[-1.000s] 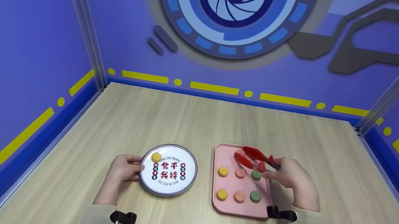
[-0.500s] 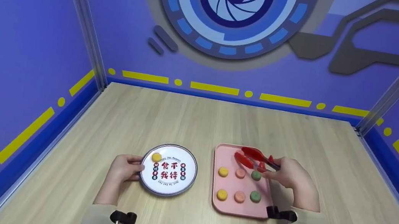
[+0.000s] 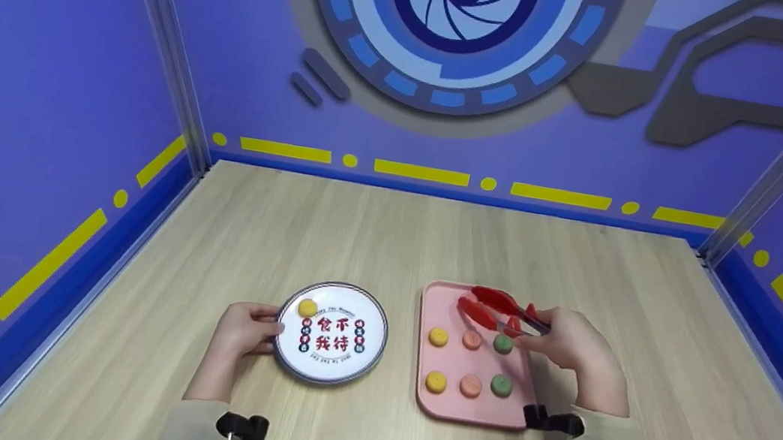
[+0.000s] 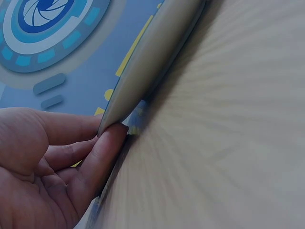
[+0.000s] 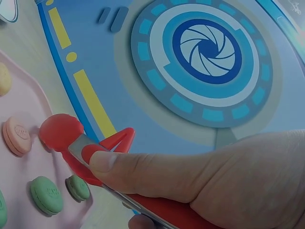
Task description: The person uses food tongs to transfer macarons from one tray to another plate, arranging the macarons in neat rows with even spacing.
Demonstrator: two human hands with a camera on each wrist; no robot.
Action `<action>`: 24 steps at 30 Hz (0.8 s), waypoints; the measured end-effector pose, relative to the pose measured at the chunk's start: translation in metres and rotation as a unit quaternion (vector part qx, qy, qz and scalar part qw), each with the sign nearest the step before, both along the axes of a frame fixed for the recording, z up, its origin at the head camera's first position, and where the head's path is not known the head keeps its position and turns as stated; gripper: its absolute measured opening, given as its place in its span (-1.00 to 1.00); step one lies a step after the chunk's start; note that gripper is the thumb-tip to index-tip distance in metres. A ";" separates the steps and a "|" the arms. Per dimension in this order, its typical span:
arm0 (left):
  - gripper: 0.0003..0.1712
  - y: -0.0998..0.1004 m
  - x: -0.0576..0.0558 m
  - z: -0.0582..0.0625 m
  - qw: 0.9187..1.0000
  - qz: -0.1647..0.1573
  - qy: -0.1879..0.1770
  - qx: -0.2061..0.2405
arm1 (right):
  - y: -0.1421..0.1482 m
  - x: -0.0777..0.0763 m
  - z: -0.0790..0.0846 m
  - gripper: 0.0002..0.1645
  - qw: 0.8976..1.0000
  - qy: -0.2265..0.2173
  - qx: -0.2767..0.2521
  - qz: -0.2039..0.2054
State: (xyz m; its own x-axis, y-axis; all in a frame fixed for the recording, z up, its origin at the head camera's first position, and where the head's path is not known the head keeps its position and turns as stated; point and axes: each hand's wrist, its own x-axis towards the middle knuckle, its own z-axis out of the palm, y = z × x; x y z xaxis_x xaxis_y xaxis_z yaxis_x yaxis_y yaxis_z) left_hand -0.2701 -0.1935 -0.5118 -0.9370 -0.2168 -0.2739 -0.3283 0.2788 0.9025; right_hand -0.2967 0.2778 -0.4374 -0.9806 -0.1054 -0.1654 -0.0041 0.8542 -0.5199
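Note:
A round white plate (image 3: 329, 352) with red and dark lettering has one yellow macaron (image 3: 306, 307) near its upper left edge. My left hand (image 3: 247, 328) pinches the plate's left rim between thumb and fingers, as the left wrist view shows. My right hand (image 3: 572, 340) grips red-tipped metal tongs (image 3: 476, 313), thumb along one arm. The tongs' two tips stand apart above the far part of a pink tray (image 3: 472, 412). Several macarons lie on it: yellow (image 3: 438, 337), pink (image 3: 469, 386) and green (image 3: 500, 385). The tongs partly hide the tray's far row.
The plate and tray lie side by side on a light wooden table (image 3: 359, 238), with a gap between them. Blue-purple panels (image 3: 246, 57) wall in the back and both sides. Black wrist cameras (image 3: 243, 428) sit on both sleeves.
The tongs' tips have shifted slightly to the left over the tray. Both hands, the plate and the visible macarons stay where they were.

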 end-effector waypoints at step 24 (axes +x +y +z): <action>-0.52 0.001 -0.001 0.001 1.000 0.007 -0.008 -0.021 | -0.002 0.004 0.010 -0.66 0.997 0.058 0.003 0.059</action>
